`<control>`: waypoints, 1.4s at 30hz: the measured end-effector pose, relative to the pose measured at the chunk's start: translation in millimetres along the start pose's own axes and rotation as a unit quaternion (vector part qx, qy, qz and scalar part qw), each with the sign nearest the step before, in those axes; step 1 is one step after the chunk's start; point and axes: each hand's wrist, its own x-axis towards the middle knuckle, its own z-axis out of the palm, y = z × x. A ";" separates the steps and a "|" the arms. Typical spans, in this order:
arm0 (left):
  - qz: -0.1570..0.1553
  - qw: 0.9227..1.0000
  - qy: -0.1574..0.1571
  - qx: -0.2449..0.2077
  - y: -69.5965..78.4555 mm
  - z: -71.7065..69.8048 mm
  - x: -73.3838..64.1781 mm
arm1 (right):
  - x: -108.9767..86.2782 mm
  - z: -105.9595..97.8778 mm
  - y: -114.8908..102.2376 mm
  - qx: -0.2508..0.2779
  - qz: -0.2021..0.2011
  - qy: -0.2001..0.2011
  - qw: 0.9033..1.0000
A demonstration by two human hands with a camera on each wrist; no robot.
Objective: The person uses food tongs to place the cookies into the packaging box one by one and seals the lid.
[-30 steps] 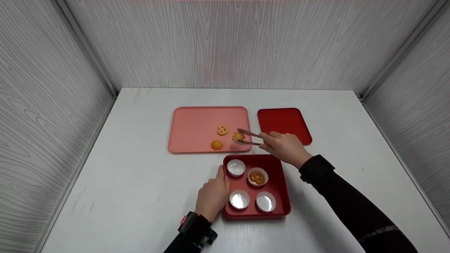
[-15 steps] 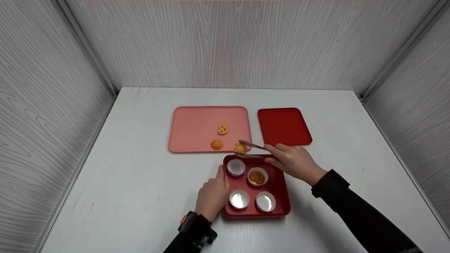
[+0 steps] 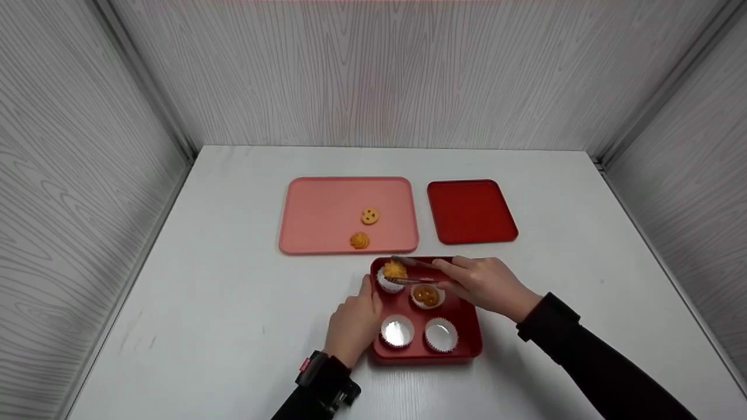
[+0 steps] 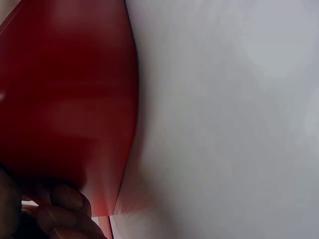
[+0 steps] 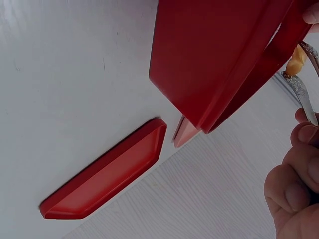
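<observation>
My right hand (image 3: 484,284) holds small metal tongs (image 3: 415,281), whose tips grip a swirled golden cookie (image 3: 395,269) in the back-left paper cup (image 3: 386,286) of a red box (image 3: 468,318). Whether the cookie touches the cup's bottom is hidden. The right wrist view shows fingers curled round the tongs (image 5: 305,102) and the cookie (image 5: 296,60) between the tips. At the box's left wall, my left hand (image 3: 353,324) grips the side; its curled fingers (image 4: 67,211) show in the left wrist view. A pretzel-shaped cookie (image 3: 426,295) sits in the cup beside the tongs.
Two front paper cups, left (image 3: 397,331) and right (image 3: 442,335), stand in the box. Behind it lies a pink tray (image 3: 327,204) with a round holed cookie (image 3: 369,216) and another swirled cookie (image 3: 359,240). A flat red tray (image 3: 473,210) lies right of it.
My right hand has brought the tongs and swirled cookie from the pink tray toward me, over the box's rim and to the back-left cup. The left hand has stayed at the box.
</observation>
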 end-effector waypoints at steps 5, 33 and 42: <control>0.008 1.000 0.008 0.002 -0.5 0.4 -0.1 | 1.4 4.4 0.4 0.009 -0.002 -0.006 1.000; 0.015 1.000 0.014 0.005 -1.6 0.4 -0.4 | 6.2 16.7 -0.5 0.015 -0.004 -0.008 1.000; 0.007 1.000 0.003 0.001 0.6 -1.6 -1.5 | 5.6 17.8 0.1 0.019 0.002 -0.015 1.000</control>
